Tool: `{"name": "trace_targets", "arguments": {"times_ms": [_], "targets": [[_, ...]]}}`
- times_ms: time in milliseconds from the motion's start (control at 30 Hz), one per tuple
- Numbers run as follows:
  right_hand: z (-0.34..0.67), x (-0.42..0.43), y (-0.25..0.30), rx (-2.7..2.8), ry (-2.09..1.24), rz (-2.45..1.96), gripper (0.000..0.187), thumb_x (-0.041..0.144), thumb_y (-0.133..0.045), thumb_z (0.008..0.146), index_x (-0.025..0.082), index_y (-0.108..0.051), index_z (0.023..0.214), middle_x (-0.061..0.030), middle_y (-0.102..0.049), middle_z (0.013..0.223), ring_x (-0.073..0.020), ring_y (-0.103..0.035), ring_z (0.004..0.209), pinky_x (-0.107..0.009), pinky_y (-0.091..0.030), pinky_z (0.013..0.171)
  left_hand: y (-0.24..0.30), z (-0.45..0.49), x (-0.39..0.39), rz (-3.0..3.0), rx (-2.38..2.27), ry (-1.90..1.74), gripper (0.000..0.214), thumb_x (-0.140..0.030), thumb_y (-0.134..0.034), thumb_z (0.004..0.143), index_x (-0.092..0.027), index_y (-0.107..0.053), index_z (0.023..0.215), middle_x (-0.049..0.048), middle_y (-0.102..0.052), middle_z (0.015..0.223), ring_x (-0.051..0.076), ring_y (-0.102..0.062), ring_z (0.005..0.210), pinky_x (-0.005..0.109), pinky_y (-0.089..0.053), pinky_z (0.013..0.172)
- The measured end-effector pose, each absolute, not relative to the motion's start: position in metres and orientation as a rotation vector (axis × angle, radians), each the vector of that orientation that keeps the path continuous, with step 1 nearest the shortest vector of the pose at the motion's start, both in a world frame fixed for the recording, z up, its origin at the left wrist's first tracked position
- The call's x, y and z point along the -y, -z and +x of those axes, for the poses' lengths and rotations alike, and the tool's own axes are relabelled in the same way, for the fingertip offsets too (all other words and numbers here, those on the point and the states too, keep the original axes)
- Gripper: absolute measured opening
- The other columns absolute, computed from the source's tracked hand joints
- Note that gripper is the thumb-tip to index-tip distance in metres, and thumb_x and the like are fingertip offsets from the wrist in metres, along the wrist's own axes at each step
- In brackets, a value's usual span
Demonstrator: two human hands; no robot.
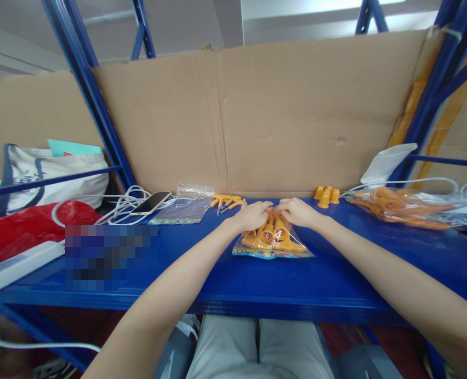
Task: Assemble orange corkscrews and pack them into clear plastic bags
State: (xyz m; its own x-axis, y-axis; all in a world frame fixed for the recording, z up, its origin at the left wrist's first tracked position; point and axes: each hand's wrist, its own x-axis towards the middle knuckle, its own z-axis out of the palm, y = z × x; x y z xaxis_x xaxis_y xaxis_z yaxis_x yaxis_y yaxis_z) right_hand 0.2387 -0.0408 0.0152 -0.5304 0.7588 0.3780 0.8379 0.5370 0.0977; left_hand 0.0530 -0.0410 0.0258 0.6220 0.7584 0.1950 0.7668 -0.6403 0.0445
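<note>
A clear plastic bag [271, 246] of orange plastic parts, some shaped like hollow cups, lies on the blue table in front of me. My left hand [254, 215] is closed on the bag's far edge at its left. On the same edge, my right hand [297, 212] pinches the plastic at the right, close to the left hand. The fingertips are partly hidden. Beyond my left hand lie several orange corkscrews [225, 202] with metal spirals. A few orange cup-shaped pieces [325, 197] stand behind my right hand.
An empty-looking clear bag [181, 210] and a phone [151, 203] with white cables lie at left. A bigger bag of orange parts [395, 206] rests at right. Farther left are a red bag [39, 226], a power strip [20, 266] and a canvas bag [59, 173]. Cardboard [288, 116] stands behind.
</note>
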Motion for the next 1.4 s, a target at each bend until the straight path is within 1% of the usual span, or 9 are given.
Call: {"name": "trace_targets", "arguments": {"times_ms": [167, 400, 600, 733, 933, 1067, 1167, 1300, 1400], "targets": [[0.236, 0.044, -0.016, 2.468, 0.381, -1.363, 0.037, 0.008, -0.043, 0.079, 0.018, -0.075, 0.092, -0.0065, -0.072, 0.089, -0.0169, -0.064, 0.079, -0.024, -0.042, 0.069, -0.028, 0.054, 0.050, -2.791, 1.352, 0.157, 0.053, -0.018, -0.028, 0.089, -0.029, -0.046, 0.138, 0.0087, -0.055, 0.133, 0.028, -0.050, 0.125, 0.061, -0.025, 0.108], [0.241, 0.035, -0.014, 2.360, 0.221, -1.366, 0.031, 0.009, -0.042, 0.075, 0.017, -0.071, 0.070, -0.0056, -0.074, 0.079, -0.0171, -0.066, 0.074, -0.024, -0.044, 0.069, -0.026, 0.066, 0.066, -2.724, 1.416, 0.116, 0.047, -0.019, -0.028, 0.089, -0.023, -0.060, 0.123, 0.0112, -0.057, 0.131, 0.029, -0.048, 0.126, 0.064, -0.022, 0.108], [0.240, 0.034, -0.014, 2.245, 0.002, -1.295, 0.031, 0.009, -0.041, 0.072, 0.016, -0.071, 0.067, -0.0038, -0.072, 0.070, -0.0150, -0.066, 0.067, -0.022, -0.046, 0.063, -0.027, 0.067, 0.063, -2.722, 1.486, 0.181, 0.045, -0.020, -0.026, 0.090, -0.019, -0.063, 0.114, 0.0105, -0.057, 0.134, 0.028, -0.047, 0.128, 0.062, -0.022, 0.110], [0.236, 0.036, -0.015, 2.156, -0.158, -1.270, 0.031, 0.010, -0.041, 0.072, 0.016, -0.070, 0.066, -0.0022, -0.070, 0.064, -0.0131, -0.063, 0.060, -0.021, -0.047, 0.060, -0.025, 0.065, 0.057, -2.752, 1.477, 0.249, 0.046, -0.022, -0.025, 0.091, -0.021, -0.061, 0.120, 0.0067, -0.055, 0.137, 0.029, -0.042, 0.132, 0.061, -0.023, 0.110], [0.230, 0.037, -0.015, 1.925, -0.612, -1.326, 0.028, 0.009, -0.041, 0.071, 0.015, -0.069, 0.069, -0.0011, -0.067, 0.059, -0.0106, -0.057, 0.044, -0.021, -0.047, 0.047, -0.019, 0.060, 0.045, -2.821, 1.421, 0.445, 0.047, -0.025, -0.023, 0.093, -0.025, -0.064, 0.115, 0.0041, -0.061, 0.130, 0.029, -0.048, 0.127, 0.063, -0.024, 0.108], [0.226, 0.039, -0.017, 1.789, -0.861, -1.291, 0.022, 0.009, -0.046, 0.073, 0.014, -0.068, 0.072, -0.0009, -0.067, 0.058, -0.0090, -0.058, 0.042, -0.017, -0.047, 0.043, -0.016, 0.058, 0.035, -2.838, 1.338, 0.448, 0.046, -0.023, -0.024, 0.092, -0.019, -0.065, 0.113, 0.0080, -0.063, 0.127, 0.026, -0.054, 0.121, 0.052, -0.032, 0.108], [0.226, 0.040, -0.019, 1.708, -0.937, -1.288, 0.019, 0.011, -0.049, 0.074, 0.013, -0.068, 0.077, -0.0039, -0.070, 0.067, -0.0090, -0.059, 0.043, -0.018, -0.048, 0.041, -0.014, 0.058, 0.030, -2.831, 1.263, 0.439, 0.045, -0.020, -0.025, 0.091, -0.012, -0.065, 0.111, 0.0120, -0.063, 0.126, 0.024, -0.056, 0.118, 0.043, -0.038, 0.105], [0.234, 0.033, -0.018, 1.528, -0.742, -1.320, 0.020, 0.012, -0.048, 0.078, 0.012, -0.067, 0.083, -0.0083, -0.071, 0.082, -0.0066, -0.055, 0.041, -0.017, -0.043, 0.036, -0.013, 0.058, 0.030, -2.846, 1.255, 0.429, 0.043, -0.019, -0.026, 0.092, -0.011, -0.065, 0.108, 0.0117, -0.062, 0.127, 0.021, -0.056, 0.118, 0.035, -0.042, 0.102], [0.244, 0.023, -0.012, 1.461, -0.594, -1.416, 0.018, 0.014, -0.050, 0.080, 0.012, -0.067, 0.083, -0.0085, -0.071, 0.083, -0.0064, -0.052, 0.044, -0.017, -0.041, 0.038, -0.013, 0.058, 0.033, -2.870, 1.317, 0.459, 0.043, -0.022, -0.026, 0.093, -0.012, -0.065, 0.109, 0.0101, -0.063, 0.126, 0.020, -0.058, 0.115, 0.033, -0.043, 0.100]]}}
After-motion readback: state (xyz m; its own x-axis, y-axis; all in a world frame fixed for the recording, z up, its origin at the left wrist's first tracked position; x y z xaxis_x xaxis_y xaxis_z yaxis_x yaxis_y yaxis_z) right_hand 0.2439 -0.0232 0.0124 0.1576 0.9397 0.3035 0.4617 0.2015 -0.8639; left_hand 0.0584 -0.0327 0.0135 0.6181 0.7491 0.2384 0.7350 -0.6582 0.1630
